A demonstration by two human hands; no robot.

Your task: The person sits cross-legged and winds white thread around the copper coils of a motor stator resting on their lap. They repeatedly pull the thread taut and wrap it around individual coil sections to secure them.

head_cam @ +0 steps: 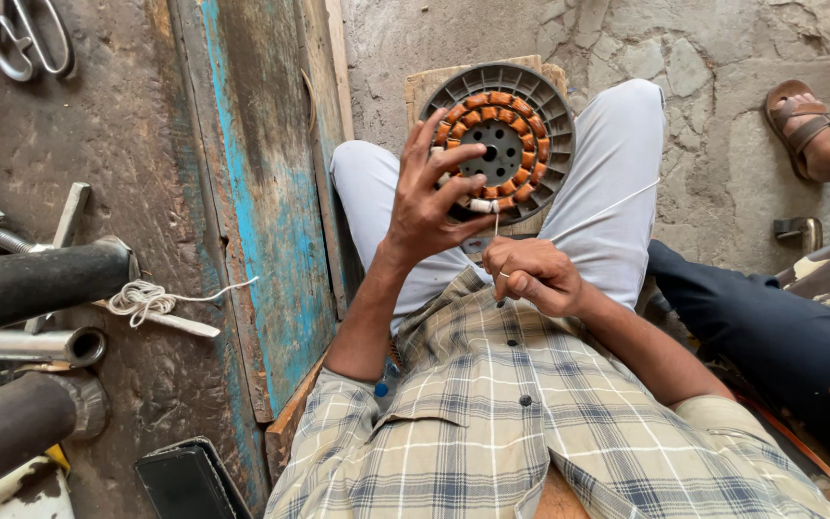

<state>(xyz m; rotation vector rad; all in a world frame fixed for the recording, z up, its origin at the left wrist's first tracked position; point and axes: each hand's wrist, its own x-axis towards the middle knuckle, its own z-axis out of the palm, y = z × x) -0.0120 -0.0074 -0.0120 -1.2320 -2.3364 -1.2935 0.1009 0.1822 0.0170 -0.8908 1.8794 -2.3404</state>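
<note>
The left hand point(427, 197) is raised with its fingers point(453, 154) spread wide and laid across the near side of the round stator point(503, 142), a grey finned disc carrying a ring of copper-coloured coils point(528, 144) around a perforated hub. The stator stands on edge on a wooden board point(420, 85) between the knees, its coil face turned toward the person; the spread grip appears to brace the disc against tipping while leaving the lower coils exposed. Just below the left fingertips, white sleeves point(480, 205) sit on the lowest coils. The right hand point(530, 274) is held below the stator, its fingers curled together and pinching a thin white thread point(498, 223) that runs straight up to the sleeved coils, evidently kept taut. A second strand point(599, 209) runs from the right hand across the trouser leg point(607, 173), clear of the winding. Well to the left of the left hand, a bundle of white string point(141, 300) lies beside black tubes point(40, 281) on a worn blue plank point(266, 192). To the far right of the fingers, another person's sandalled foot point(804, 125) rests on the concrete floor point(722, 58).
</note>
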